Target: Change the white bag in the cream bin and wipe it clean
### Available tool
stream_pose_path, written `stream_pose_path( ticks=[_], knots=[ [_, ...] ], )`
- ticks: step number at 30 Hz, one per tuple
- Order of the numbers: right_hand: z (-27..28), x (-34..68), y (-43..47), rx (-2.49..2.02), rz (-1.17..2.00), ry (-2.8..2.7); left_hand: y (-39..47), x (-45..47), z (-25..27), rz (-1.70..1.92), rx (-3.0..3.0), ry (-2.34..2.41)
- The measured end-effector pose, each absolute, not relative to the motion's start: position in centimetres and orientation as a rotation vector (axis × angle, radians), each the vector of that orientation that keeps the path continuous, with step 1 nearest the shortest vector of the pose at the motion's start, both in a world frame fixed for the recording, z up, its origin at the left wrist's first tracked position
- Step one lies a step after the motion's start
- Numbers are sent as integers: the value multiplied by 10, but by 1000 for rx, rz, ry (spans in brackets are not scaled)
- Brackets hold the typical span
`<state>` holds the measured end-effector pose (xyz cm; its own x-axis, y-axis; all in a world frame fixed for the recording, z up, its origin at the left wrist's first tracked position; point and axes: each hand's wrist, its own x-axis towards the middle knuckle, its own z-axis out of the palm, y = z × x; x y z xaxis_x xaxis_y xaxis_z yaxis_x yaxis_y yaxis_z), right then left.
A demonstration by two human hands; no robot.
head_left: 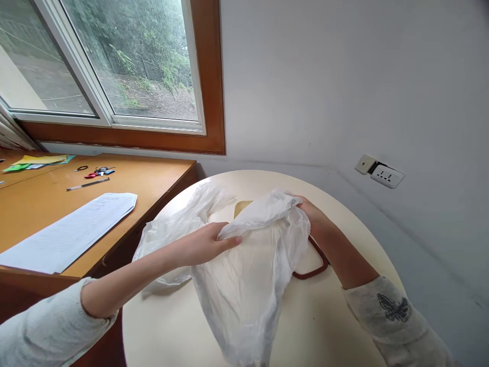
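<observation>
White plastic bag (pixel 244 290) is spread between both hands over the middle of the round bench (pixel 317 326), its narrow end towards the near edge; contact with the surface there cannot be determined. From the left: the wooden bench (pixel 160 176) carries coloured papers (pixel 42 160), a black ring (pixel 81 168), keys (pixel 103 172), a pen (pixel 87 184) and a stack of written sheets (pixel 76 232), all well apart from the work. On the round bench, a second bag (pixel 171 232), crumpled, lies behind and partly under the left forearm. Left hand (pixel 208 247): grip clamped on the held bag's upper edge, thumb in front. Beyond the bag, a yellowish item (pixel 241 206) is mostly obscured. Right hand (pixel 311 214): grip clamped on the gathered edge, fingertips partly concealed. Just beside it, a brown rounded frame (pixel 305 276) is partly covered by the bag. At far right, a wall socket (pixel 387 176) is noted.
</observation>
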<state>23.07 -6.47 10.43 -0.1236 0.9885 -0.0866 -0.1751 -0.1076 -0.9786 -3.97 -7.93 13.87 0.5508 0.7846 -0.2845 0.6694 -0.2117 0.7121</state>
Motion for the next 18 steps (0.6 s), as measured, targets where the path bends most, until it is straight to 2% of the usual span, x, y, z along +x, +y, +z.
stream_pose_path(
  ticks=[5,14,18],
  knots=[
    [94,230,-74,-1034,1459,-1023,-58,-31,142,234,1945,1271],
    [102,217,-110,-960,1657,-1038,16,-16,133,426,2127,1159],
    [105,233,-107,-924,1589,-1062,20,-6,139,527,2118,1139]
  ],
)
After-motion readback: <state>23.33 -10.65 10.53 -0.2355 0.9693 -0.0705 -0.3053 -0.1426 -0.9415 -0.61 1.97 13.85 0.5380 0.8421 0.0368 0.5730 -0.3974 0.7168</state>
